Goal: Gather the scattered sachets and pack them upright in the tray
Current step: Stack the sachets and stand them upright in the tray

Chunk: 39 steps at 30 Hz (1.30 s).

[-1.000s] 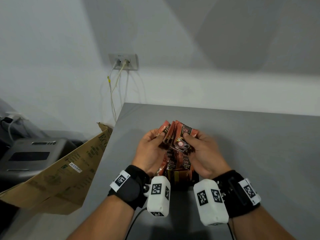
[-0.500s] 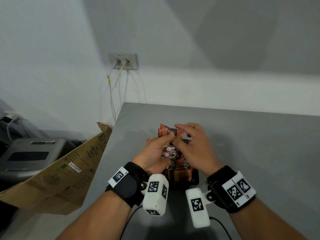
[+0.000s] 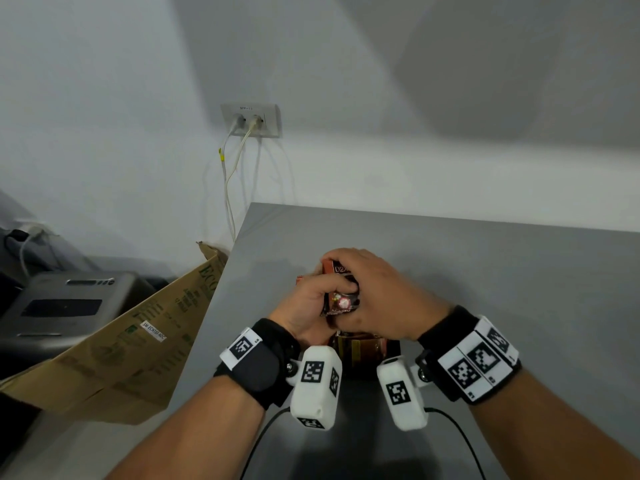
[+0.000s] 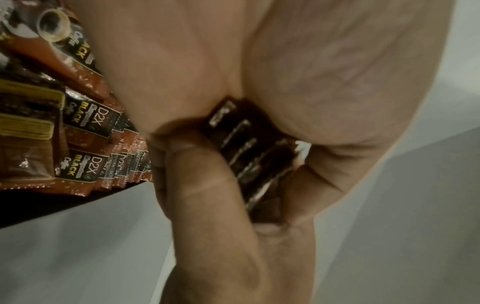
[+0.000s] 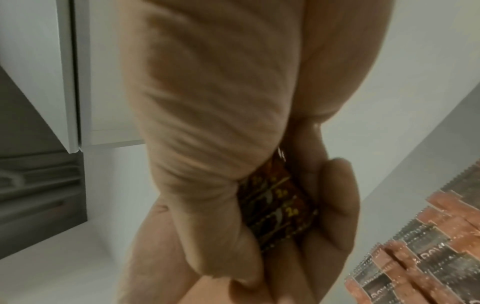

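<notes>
Low in the centre of the head view, both hands are closing around one bundle of coffee sachets [image 3: 341,299]. The left hand [image 3: 304,306] is gripping the bundle from the left, with curled fingers wrapped over its face. The right hand [image 3: 377,299] is cupping it from the right and over the top, fingers curled round the far edge. In the left wrist view the bundle's stacked dark edges are showing between thumb and palm; in the right wrist view the same stack is pinched between palm and fingers.

The tray [image 3: 393,348] is sitting on the grey table [image 3: 519,289] just below the hands in the frame, dark and mostly hidden by the wrists. More sachets are already standing in it: a packed row of D2X Black Coffee sachets [image 4: 85,131] is filling the left of the left wrist view.

The step in hand looks like squaring the bundle before lowering it into the tray. To do it well, both hands should be pressing evenly so the edges line up and no sachet slips out sideways. The bundle should be going in on its short edges, close against the standing row. One hand should be steadying the row, since thin foil sachets probably topple easily.
</notes>
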### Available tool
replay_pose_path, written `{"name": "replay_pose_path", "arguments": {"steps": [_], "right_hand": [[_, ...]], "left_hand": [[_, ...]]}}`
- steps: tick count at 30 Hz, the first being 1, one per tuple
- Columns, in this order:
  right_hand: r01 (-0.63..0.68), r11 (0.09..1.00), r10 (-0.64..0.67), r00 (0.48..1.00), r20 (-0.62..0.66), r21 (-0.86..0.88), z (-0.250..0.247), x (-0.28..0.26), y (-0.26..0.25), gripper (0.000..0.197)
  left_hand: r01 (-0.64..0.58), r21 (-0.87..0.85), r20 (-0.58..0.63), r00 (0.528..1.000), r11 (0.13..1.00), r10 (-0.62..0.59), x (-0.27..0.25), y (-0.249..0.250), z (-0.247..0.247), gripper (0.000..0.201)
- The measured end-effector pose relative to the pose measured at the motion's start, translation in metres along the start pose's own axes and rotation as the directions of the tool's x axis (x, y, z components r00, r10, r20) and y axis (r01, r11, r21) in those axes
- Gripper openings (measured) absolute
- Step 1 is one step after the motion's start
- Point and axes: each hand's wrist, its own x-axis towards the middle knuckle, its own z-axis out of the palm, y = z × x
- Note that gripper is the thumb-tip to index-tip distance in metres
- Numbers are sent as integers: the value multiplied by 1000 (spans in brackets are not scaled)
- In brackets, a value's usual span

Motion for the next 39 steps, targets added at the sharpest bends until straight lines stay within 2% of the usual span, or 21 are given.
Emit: {"name": "replay_pose_path", "arguments": {"steps": [2, 4, 5, 7, 9, 10, 12, 14, 18, 22, 29, 32, 34, 39], "right_hand": [[14, 1000, -14, 1000, 8, -14, 1, 1, -1, 85], [-35, 996, 34, 999, 9, 79, -3, -1, 1, 97], [-81, 986, 84, 996, -11, 146, -7, -3, 3, 96], [-155, 963, 183, 977, -108, 222, -15, -9, 13, 69], [-212, 968, 229, 966, -125, 133, -16, -16, 28, 38], [-229, 971, 234, 970, -68, 70, -12, -18, 34, 32], [-224, 973, 229, 969, 95, -63, 6, -21, 44, 28], [-189, 967, 222, 954, 202, -171, 27, -23, 51, 27], [-171, 965, 221, 937, 271, -199, 59, -24, 61, 27], [-109, 941, 201, 942, 270, -319, 70, -23, 65, 27], [-92, 973, 147, 952, 268, -210, 64, -34, 66, 19], [-81, 989, 114, 947, 299, -120, 60, -40, 62, 30], [-105, 994, 111, 945, 308, -35, 60, -45, 62, 31], [-76, 997, 72, 962, 262, 7, 65, -53, 68, 18]], "left_hand": [[-21, 46, -42, 999, 999, 23, 0, 0, 1, 42], [-26, 90, -83, 996, 996, 34, 0, 5, -2, 53], [-36, 120, -92, 995, 992, 47, -1, 8, -6, 57], [-53, 201, -104, 992, 978, 75, -3, 17, -17, 62], [-45, 263, -138, 987, 964, 84, -6, 24, -28, 58], [-38, 291, -161, 983, 956, 88, -7, 27, -33, 54], [-10, 368, -180, 980, 930, 81, -9, 27, -38, 50], [32, 485, -200, 977, 874, 75, -10, 23, -41, 47], [117, 646, -238, 970, 755, 53, -10, 14, -49, 47], [151, 694, -261, 964, 704, 50, -13, 5, -57, 50], [166, 711, -277, 959, 683, 55, -14, 0, -62, 52], [185, 724, -275, 961, 664, 32, -15, -2, -63, 53], [186, 733, -272, 962, 655, 32, -16, -3, -62, 53], [187, 732, -272, 962, 655, 28, -16, -4, -59, 52]]}}
